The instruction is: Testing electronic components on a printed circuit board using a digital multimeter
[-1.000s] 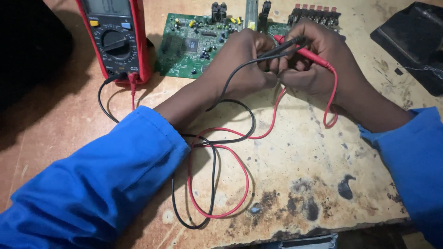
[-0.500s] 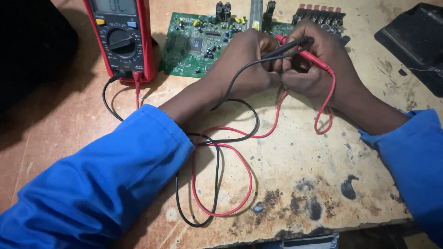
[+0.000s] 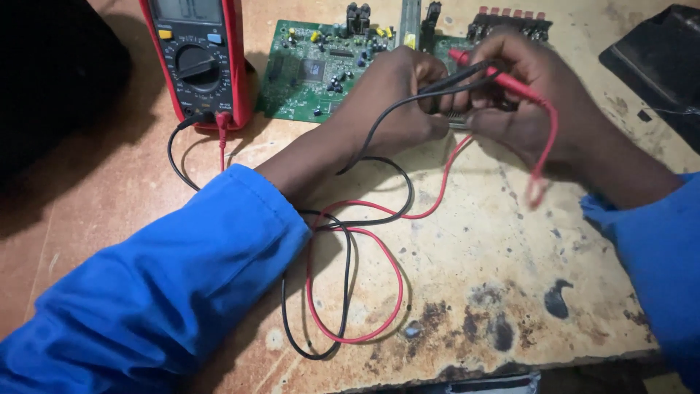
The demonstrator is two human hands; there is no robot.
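My left hand (image 3: 397, 98) pinches the black probe (image 3: 467, 75), my right hand (image 3: 529, 95) pinches the red probe (image 3: 492, 73), both over the board (image 3: 313, 69) edge. Red probe's long axis runs diagonal, its end toward upper left; black one lies crossed under it, pointing right. Leads (image 3: 350, 277) loop across the table (image 3: 474, 255) to the meter (image 3: 197, 58).

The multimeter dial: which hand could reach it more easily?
Probably the left hand. It lies nearer the multimeter at the far left. The right hand sits further right, gripping the red probe.
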